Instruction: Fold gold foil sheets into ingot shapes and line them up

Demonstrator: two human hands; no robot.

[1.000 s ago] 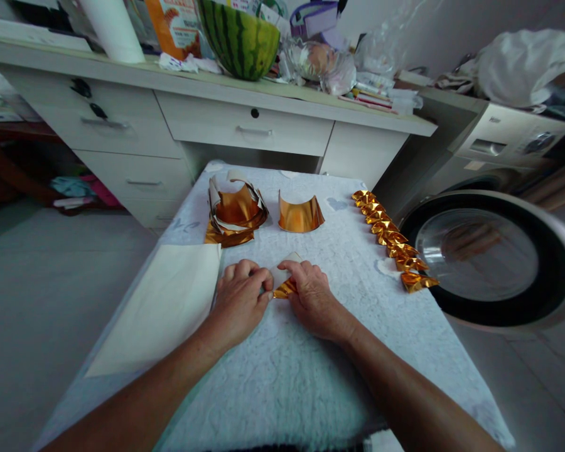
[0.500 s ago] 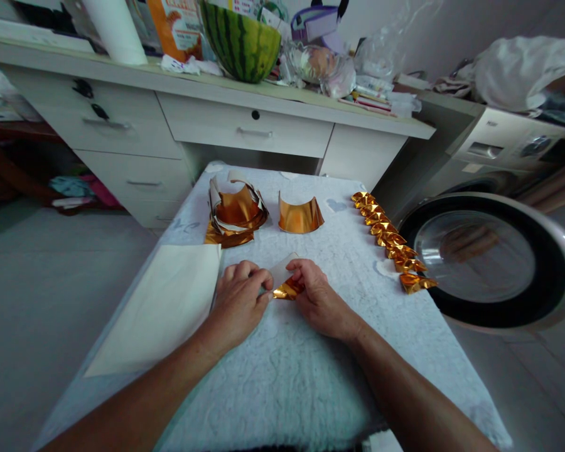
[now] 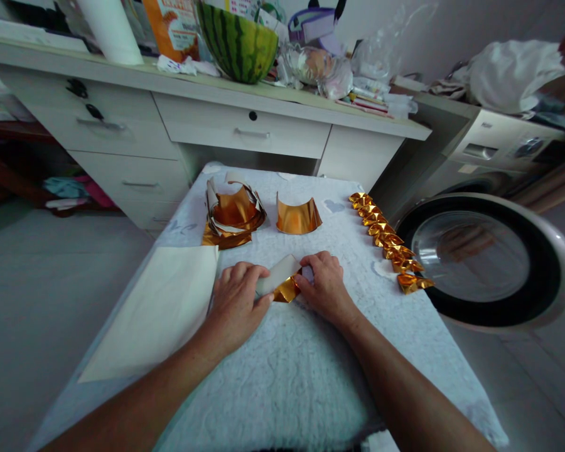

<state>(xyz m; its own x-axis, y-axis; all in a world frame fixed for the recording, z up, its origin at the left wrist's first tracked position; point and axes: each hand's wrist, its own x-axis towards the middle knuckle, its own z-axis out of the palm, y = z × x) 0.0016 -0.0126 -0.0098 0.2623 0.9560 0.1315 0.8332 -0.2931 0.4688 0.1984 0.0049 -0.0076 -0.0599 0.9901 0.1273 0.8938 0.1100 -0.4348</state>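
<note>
Between my two hands lies a sheet of gold foil paper [image 3: 286, 289], partly folded, its pale back facing up and a shiny gold corner turned over toward me. My left hand [image 3: 238, 300] grips its left end between thumb and fingers. At the right end, my right hand [image 3: 323, 282] pinches the paper with thumb and curled fingers. Beyond them stand a curved gold foil sheet [image 3: 299, 217] and a curled stack of gold foil sheets [image 3: 235, 213]. Along the right edge runs a row of folded gold foil pieces [image 3: 385, 238].
A large cream paper sheet [image 3: 155, 307] covers the left side of the cloth-covered table [image 3: 282, 383]. An open washing machine door [image 3: 484, 260] stands close to the right edge. Behind is a drawer desk [image 3: 245, 129] with a half watermelon [image 3: 238, 44] and clutter on top.
My right hand has shifted slightly right and its grip has changed, while my left fingers have flattened over the paper. More of the paper's pale side now shows.
</note>
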